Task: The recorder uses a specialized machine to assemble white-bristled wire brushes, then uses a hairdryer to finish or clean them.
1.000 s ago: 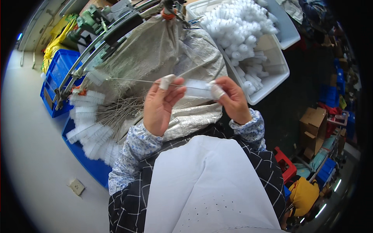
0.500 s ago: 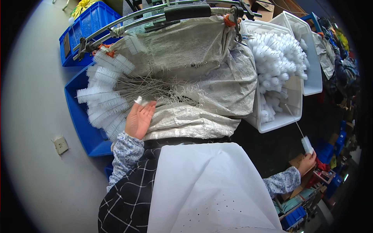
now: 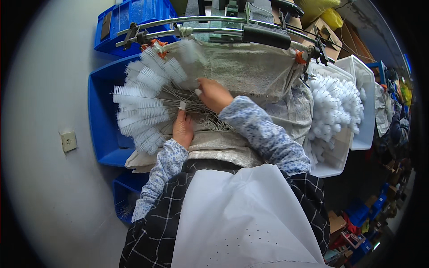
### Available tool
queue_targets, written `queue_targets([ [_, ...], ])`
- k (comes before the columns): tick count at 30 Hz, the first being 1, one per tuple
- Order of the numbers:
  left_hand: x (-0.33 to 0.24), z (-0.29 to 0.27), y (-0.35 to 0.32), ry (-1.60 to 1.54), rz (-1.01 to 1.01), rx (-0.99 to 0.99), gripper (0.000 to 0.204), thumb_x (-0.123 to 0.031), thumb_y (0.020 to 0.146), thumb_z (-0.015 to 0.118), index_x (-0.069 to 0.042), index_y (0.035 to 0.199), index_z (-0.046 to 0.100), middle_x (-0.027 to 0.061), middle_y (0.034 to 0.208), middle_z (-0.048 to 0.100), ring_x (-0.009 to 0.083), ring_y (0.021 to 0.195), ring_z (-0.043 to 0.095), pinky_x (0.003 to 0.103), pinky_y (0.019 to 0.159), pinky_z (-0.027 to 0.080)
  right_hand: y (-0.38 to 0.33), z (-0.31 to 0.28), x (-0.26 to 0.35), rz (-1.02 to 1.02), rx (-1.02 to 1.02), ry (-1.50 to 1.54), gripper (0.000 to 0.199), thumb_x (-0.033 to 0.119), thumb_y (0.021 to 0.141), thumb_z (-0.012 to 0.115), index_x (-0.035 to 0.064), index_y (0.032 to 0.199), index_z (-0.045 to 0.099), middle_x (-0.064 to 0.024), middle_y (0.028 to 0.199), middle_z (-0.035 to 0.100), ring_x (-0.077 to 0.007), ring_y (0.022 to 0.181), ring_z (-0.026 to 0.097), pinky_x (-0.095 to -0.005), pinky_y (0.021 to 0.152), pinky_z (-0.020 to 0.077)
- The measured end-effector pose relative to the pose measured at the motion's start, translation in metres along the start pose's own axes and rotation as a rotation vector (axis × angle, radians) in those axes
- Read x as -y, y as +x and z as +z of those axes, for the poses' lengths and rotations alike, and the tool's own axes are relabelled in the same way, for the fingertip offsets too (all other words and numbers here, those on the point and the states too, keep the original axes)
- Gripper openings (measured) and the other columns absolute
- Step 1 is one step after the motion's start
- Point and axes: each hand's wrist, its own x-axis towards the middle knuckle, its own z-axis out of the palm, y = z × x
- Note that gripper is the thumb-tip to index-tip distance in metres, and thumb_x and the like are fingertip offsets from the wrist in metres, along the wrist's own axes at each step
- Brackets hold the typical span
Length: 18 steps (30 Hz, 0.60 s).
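Note:
A fan of white bottle brushes (image 3: 142, 103) with thin wire stems lies on a grey woven sack (image 3: 250, 71) spread over a cart. My left hand (image 3: 183, 127) rests flat on the wire stems, fingers stretched toward the brush heads. My right hand (image 3: 213, 94) reaches across from the right and pinches at the wire stems in the middle of the pile. Both hands have taped fingertips. Whether a single brush is gripped is hidden by the tangle.
A blue crate (image 3: 103, 134) sits under the brush heads at left, another blue crate (image 3: 129, 20) behind it. A white bin (image 3: 339, 147) full of white brushes stands at right, a second white bin (image 3: 366, 85) beyond. A metal cart handle (image 3: 210, 31) runs across the top.
My right hand swung from the far right, where it held a brush out by its wire, back onto the wire pile. The left hand stayed on the stems; the view turned left.

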Motion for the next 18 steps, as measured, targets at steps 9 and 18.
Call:
queue_targets([
  [9, -0.010, -0.006, 0.018, 0.039, 0.014, 0.171, 0.053, -0.046, 0.079, 0.050, -0.009, 0.115, 0.042, 0.0039, 0.113, 0.047, 0.0168, 0.103, 0.043, 0.032, 0.087, 0.032, 0.015, 0.044, 0.035, 0.278, -0.213, 0.428, 0.037, 0.015, 0.075, 0.052, 0.0012, 0.107, 0.040, -0.0157, 0.095, 0.052, -0.0329, 0.090, 0.049, -0.0451, 0.078, 0.0325],
  [18, -0.032, -0.001, -0.039, -0.312, 0.177, 0.479, 0.062, -0.052, 0.079, 0.044, -0.014, 0.126, 0.029, 0.0053, 0.125, 0.034, 0.0206, 0.114, 0.035, 0.035, 0.097, 0.027, -0.023, 0.043, 0.105, -0.398, -0.051, -0.383, 0.034, 0.021, 0.076, 0.045, 0.0062, 0.107, 0.048, -0.0119, 0.118, 0.044, -0.0236, 0.100, 0.046, -0.0528, 0.089, 0.0229],
])
